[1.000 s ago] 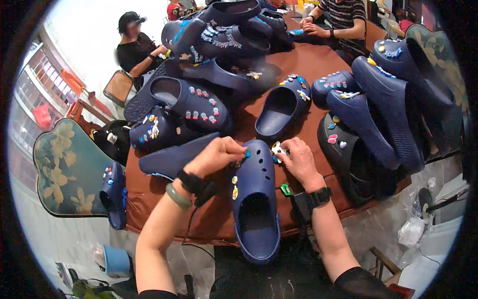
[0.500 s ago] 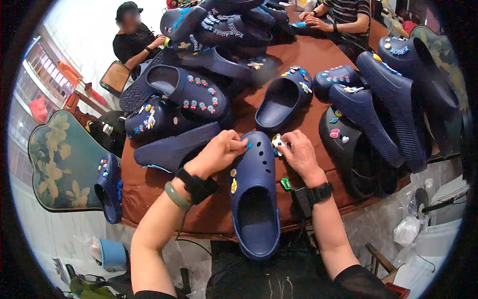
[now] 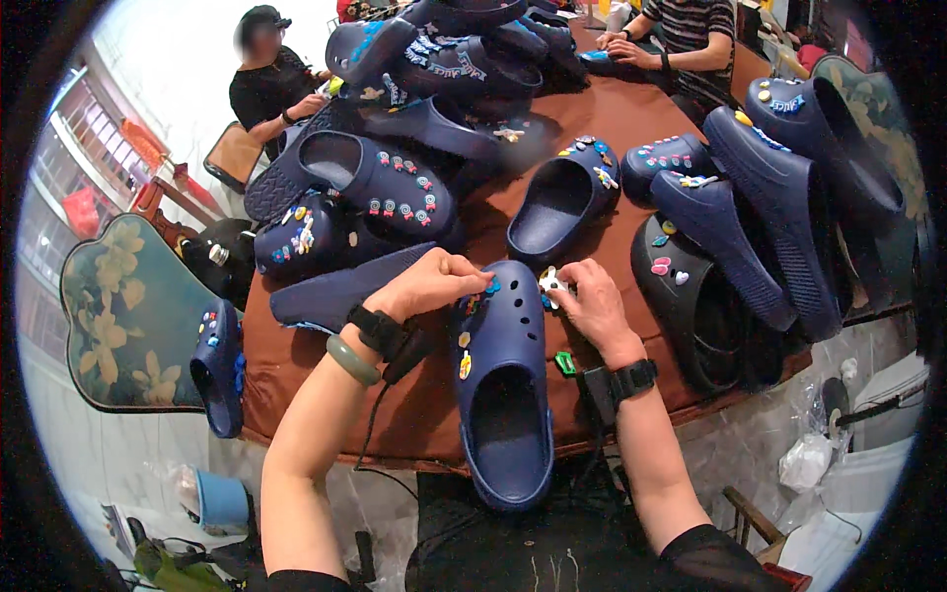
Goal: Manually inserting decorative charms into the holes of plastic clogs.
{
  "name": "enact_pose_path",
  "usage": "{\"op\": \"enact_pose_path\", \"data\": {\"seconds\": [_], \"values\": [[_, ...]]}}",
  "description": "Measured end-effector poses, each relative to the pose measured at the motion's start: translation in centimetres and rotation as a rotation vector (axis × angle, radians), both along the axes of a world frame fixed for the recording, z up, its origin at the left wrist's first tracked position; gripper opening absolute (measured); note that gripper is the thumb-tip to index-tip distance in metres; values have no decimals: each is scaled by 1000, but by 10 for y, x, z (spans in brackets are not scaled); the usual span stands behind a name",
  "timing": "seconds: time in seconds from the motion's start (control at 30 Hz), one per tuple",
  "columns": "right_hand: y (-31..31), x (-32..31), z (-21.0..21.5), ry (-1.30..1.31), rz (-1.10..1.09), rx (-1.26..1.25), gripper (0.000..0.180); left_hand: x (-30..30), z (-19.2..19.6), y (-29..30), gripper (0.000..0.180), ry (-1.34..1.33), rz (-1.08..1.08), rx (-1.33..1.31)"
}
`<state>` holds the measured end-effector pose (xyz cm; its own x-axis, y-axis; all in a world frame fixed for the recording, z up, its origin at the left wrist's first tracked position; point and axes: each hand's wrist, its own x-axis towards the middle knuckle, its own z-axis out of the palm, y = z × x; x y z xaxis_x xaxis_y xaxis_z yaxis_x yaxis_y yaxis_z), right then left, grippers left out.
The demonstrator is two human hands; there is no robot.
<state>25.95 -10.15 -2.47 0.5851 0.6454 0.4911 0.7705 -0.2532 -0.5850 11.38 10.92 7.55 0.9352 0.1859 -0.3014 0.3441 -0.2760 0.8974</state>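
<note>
A navy clog [image 3: 515,331] lies in front of me, toe pointing away and heel over the table's near edge. Several empty holes show on its right upper side. Small charms [image 3: 465,363] sit on its left side. My left hand [image 3: 434,283] is at the left of the toe, thumb and finger pinched on a small blue charm [image 3: 493,284] against the clog's surface. Just right of the toe, my right hand [image 3: 592,311] holds a white charm with dark spots [image 3: 552,284] between thumb and fingers. A green charm [image 3: 564,363] rests on the table below that hand.
Decorated navy clogs are piled at the far left [image 3: 395,187] and stand along the right [image 3: 769,197]. Another clog [image 3: 562,202] lies just beyond mine on the brown-covered table [image 3: 631,104]. Two people [image 3: 271,84] work across it. A blue bin [image 3: 222,498] stands on the floor.
My left hand has shifted slightly, its fingers straighter over the blue charm, which now lies closer to the toe holes. My right hand keeps its place with the white charm.
</note>
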Motion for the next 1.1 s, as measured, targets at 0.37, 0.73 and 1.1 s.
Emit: {"op": "enact_pose_path", "data": {"seconds": [0.37,0.73,1.1], "values": [[-2,0,0,2,-4,-9,24,33,24,2,27,303,-166,266],[2,-4,2,23,13,24,24,71,34,2,33,265,-419,463],[2,-2,4,26,7,17,21,30,4,1,26,-5,-150,245]]}}
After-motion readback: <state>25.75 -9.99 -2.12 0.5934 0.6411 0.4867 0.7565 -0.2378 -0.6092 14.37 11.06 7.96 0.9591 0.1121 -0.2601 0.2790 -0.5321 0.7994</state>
